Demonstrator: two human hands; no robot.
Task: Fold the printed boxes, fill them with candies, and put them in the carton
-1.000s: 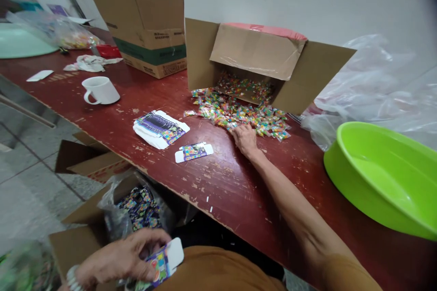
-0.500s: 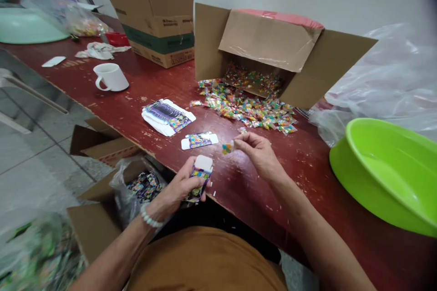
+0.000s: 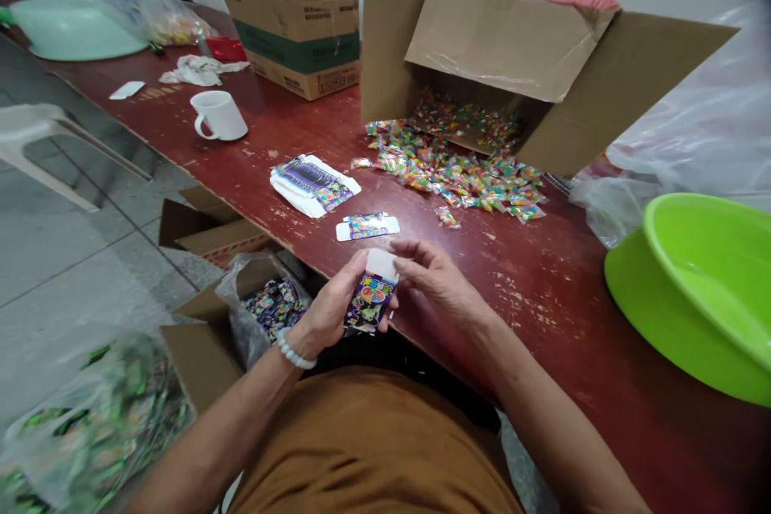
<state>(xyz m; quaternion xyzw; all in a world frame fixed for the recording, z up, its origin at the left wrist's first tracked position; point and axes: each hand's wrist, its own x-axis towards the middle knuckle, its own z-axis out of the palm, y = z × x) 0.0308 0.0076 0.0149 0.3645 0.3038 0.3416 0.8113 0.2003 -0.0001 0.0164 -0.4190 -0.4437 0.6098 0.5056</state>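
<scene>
My left hand (image 3: 330, 310) is wrapped round a small printed carton (image 3: 370, 297) with its white top flap open, held at the table's near edge. My right hand (image 3: 434, 279) is pinched at the carton's open top, fingers touching the flap. What it pinches is hidden. A pile of small colourful wrapped candies (image 3: 458, 173) spills from a cardboard box (image 3: 608, 88) lying on its side. One flat carton blank (image 3: 367, 226) and a stack of blanks (image 3: 313, 185) lie on the red table (image 3: 542, 289).
A green basin (image 3: 704, 289) sits at the right with clear plastic (image 3: 687, 136) behind it. A white mug (image 3: 218, 115), an upright cardboard box (image 3: 295, 16) and a pale green basin (image 3: 72, 28) stand further back. A floor box (image 3: 241, 321) holds filled cartons.
My right hand left the candy pile with a candy and came to the carton's open top. My left hand raised the carton from beside the floor box to the table edge.
</scene>
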